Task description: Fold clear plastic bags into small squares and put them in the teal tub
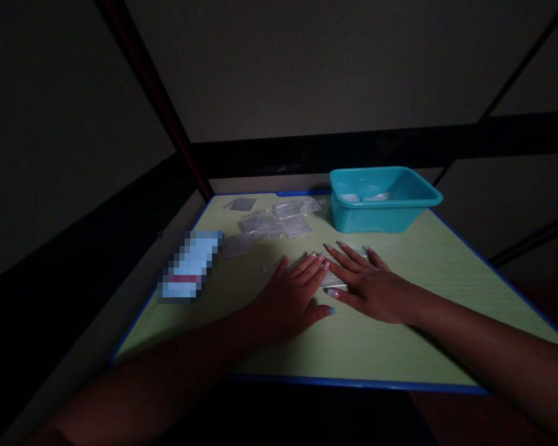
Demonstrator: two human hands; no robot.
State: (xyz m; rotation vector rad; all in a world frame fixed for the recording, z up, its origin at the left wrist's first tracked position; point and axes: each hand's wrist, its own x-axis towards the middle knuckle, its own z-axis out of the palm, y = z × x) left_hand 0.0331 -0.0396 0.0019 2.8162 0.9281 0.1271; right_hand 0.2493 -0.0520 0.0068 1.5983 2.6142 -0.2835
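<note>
Clear plastic packet (335, 280): lies flat on the pale green tabletop (446, 291), partly hidden beneath the fingers of two bare hands.
Left hand (291, 294): rests palm down at the packet's near-left side, fingers close together, thumb out, pinching nothing visible.
Right hand (372, 285): lies palm down with fingers fanned over the packet, gripping nothing; whether its fingertips touch the left's cannot be told.
Work under the palms: apparently a pressing or smoothing of the film.
Thin film edge: the next move, by its look, calls for light, even pressure, or a fingertip pinch if the packet is to be raised.
Loose packets (260, 226): overlap toward the table's far left.
Turquoise bin (376, 218): stands far right, pale pieces inside.
</note>
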